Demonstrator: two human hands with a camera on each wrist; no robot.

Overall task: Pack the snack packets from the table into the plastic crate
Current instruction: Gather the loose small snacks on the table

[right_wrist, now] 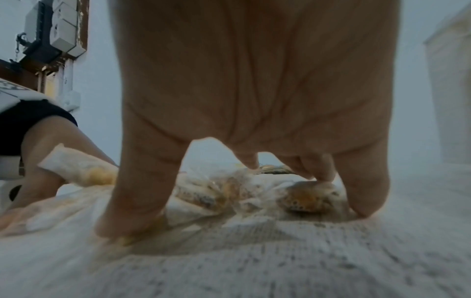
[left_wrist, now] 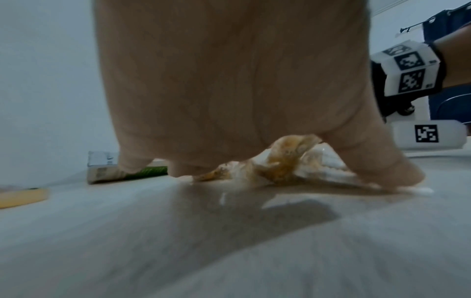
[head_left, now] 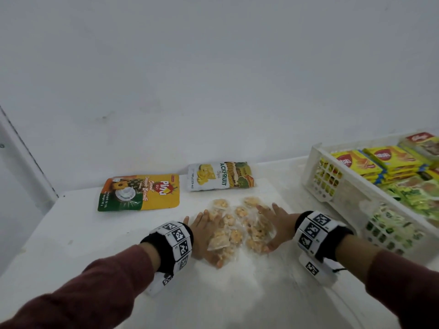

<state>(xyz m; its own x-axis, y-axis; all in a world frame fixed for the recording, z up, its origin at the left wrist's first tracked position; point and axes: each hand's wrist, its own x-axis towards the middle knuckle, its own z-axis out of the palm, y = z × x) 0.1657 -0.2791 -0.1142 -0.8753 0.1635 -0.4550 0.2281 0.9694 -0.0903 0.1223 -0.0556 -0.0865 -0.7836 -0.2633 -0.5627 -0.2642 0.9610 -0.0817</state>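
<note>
A pile of small clear snack packets [head_left: 237, 224] with orange-yellow pieces lies in the middle of the white table [head_left: 71, 233]. My left hand [head_left: 204, 230] presses against the pile's left side with straight fingers, its thumb under the near packets. On the other side my right hand [head_left: 279, 222] leans in, fingers spread over the packets. The left wrist view shows the left hand [left_wrist: 229, 90] with crumpled packets [left_wrist: 285, 163] under it. In the right wrist view the right hand [right_wrist: 254, 80] touches the packets [right_wrist: 229, 191] with its fingertips. The white plastic crate [head_left: 332, 160] stands at the right.
A yellow pineapple biscuit packet [head_left: 140, 192] and a jackfruit chips packet [head_left: 221, 175] lie flat near the back wall. The crate holds yellow wafer packs [head_left: 380, 160] and green packets [head_left: 413, 195]. The table's left edge runs close to the biscuit packet.
</note>
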